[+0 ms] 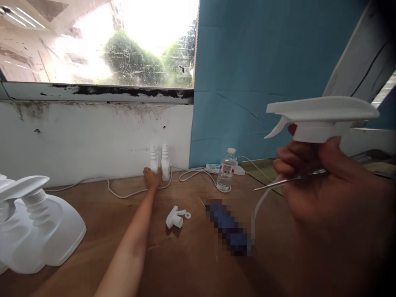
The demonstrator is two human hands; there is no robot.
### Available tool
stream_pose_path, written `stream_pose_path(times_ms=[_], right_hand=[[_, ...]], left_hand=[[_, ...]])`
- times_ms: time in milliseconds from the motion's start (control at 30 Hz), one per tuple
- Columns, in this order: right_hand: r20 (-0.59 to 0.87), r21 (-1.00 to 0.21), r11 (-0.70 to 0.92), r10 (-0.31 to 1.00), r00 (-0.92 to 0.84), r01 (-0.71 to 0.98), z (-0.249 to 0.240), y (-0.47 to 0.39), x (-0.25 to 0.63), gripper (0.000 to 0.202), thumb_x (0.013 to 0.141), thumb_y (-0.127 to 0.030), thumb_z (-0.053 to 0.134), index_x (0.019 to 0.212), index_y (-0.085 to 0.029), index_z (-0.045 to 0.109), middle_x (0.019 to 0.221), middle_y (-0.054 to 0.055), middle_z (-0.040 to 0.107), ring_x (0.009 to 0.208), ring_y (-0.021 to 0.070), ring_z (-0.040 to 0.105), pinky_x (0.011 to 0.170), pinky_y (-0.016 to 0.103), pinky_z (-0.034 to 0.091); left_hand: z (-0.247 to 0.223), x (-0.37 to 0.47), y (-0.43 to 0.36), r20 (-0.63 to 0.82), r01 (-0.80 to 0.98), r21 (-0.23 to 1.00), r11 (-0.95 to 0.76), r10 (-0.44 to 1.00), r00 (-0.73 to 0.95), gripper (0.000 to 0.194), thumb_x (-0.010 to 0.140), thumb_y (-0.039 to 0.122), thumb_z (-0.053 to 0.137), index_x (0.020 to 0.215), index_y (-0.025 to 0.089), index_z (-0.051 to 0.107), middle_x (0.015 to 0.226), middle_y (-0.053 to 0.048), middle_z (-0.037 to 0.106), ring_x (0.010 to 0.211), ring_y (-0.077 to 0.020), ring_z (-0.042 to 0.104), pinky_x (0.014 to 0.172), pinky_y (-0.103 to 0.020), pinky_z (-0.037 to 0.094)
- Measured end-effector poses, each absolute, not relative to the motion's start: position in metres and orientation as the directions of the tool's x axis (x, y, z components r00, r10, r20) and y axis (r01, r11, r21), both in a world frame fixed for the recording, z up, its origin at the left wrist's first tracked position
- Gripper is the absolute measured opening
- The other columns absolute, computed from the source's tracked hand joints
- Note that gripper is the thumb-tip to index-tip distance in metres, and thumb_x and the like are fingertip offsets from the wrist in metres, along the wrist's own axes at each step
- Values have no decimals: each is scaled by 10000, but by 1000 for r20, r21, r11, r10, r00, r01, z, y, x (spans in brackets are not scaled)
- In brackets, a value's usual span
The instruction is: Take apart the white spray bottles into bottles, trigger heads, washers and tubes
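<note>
My right hand (pixel 321 177) is raised close to the camera, its fingers closed under a white trigger spray head (pixel 321 111). A thin, pointed metal tool (pixel 287 180) also lies across that hand, and a pale dip tube (pixel 258 206) hangs below. Far forward, at the wall, my left hand (pixel 151 177) is wrapped round the lower part of a white spray bottle (pixel 154 158) with a ribbed neck. A second white bottle (pixel 165 163) stands just right of it. Another trigger spray head (pixel 175 218) lies on the table beside a small white ring (pixel 187 215).
Several white bottles with spray heads (pixel 52 227) stand at the left. A clear water bottle (pixel 226 171) is near a power strip (pixel 239 169) and a white cable (pixel 120 196). A pixelated dark blue object (pixel 229 227) lies on the brown table (pixel 173 264).
</note>
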State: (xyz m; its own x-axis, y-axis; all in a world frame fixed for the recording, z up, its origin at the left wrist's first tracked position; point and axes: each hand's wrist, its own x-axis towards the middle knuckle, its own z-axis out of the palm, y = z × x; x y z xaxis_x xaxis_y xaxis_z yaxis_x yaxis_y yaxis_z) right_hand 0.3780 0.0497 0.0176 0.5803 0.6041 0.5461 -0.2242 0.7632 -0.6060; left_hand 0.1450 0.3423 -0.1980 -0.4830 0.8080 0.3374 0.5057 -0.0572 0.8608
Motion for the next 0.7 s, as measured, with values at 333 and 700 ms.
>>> stream_pose_path(times_ms=[333,700], right_hand=[[439,-736,600,776,454,-314,15,53,360,320,721,-338,755,692,-157,492,638,-56,240,482,39,218,391,188,127],[-101,-926,-215,933,-346,-309,-82,120,286,505,649,-516,749,649,-205,352,517,-109,245,417,21,116,332,122,105]], left_hand=[[-192,150,333,299,336,932,-134,808,-508,460,782,492,670,1002,152,453,1156,-214,492,1180,-362,500,999,-475,370],[-197,122,207,276,-158,939,-305,944,-180,439,871,615,454,950,194,549,753,-8,537,626,-149,530,580,-248,454]])
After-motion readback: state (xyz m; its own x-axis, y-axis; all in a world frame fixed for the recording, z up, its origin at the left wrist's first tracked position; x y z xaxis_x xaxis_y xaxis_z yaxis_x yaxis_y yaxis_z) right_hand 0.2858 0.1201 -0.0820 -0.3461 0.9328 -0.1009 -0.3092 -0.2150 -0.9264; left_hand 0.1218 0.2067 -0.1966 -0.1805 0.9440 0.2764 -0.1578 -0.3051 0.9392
